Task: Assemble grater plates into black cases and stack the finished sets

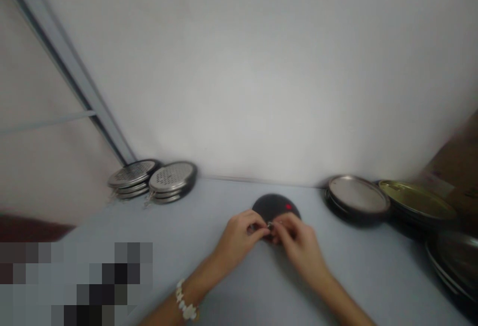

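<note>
Where the hands meet: right over a dark round disc (274,205) with a red mark (288,207) on it, on a pale blue table (358,276).
Left hand (237,239): the fingers are bent in and pinch a small shiny metal bit (269,225). It is too small and blurry to tell just what it is.
Right hand (298,246): the fingers are bent in too and pinch the same small shiny metal bit from the other side. Neither hand is open.
Left wrist: a white bead bracelet (185,300) sits on it.
Work in hand: both hands do small, careful finger work together, just above the near edge of the dark round disc.
Small shiny metal bit: held between the fingertips, in the middle of the view, just in front of the dark round disc.
Left of the dark round disc: two stacks of round metal graters (172,181) with holes in their tops and dark rims, well apart from the hands.
Right of the dark round disc: a silver round lid (358,196), then a gold round lid (416,201), with a dark pan (451,266) nearer the front.
Behind the dark round disc: a white wall (239,77) rises from the back of the pale blue table.
Far right of the dark round disc: a brown cardboard box (455,166) shows at the edge.
</note>
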`<state>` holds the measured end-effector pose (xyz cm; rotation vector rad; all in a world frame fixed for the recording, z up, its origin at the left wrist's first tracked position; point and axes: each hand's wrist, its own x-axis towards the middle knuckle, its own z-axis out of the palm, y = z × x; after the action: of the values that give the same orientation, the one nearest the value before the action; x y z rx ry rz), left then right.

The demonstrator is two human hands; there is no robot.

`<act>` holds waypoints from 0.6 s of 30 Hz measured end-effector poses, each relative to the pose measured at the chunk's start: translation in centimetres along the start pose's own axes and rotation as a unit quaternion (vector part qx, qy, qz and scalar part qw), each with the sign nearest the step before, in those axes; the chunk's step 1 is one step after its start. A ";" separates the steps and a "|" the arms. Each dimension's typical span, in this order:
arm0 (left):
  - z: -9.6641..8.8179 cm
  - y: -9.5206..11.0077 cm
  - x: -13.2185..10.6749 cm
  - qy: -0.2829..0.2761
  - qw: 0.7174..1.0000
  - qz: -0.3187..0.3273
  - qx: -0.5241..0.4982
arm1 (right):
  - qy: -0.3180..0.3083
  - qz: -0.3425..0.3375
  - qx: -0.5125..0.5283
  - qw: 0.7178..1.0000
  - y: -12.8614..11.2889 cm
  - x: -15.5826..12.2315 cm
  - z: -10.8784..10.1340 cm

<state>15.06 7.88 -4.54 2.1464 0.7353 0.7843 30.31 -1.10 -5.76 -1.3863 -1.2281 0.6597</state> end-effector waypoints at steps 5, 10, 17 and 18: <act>0.1 0.4 -0.2 -0.016 1.000 0.018 0.008 | 0.017 0.051 0.085 0.995 -0.1 0.5 0.0; -0.2 0.8 -0.3 0.039 0.997 0.056 0.038 | 0.001 0.043 0.084 0.996 -0.3 0.5 -0.1; 0.0 -0.4 -0.3 0.052 0.993 0.063 0.091 | 0.033 0.023 0.077 0.996 0.2 0.5 0.0; 0.0 -0.8 -0.3 0.027 0.991 0.078 0.104 | 0.048 0.030 0.091 0.994 0.3 0.6 0.0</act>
<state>14.68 8.12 -5.27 2.4011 0.7090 0.8826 30.63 -0.48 -5.86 -1.2918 -1.0282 0.7188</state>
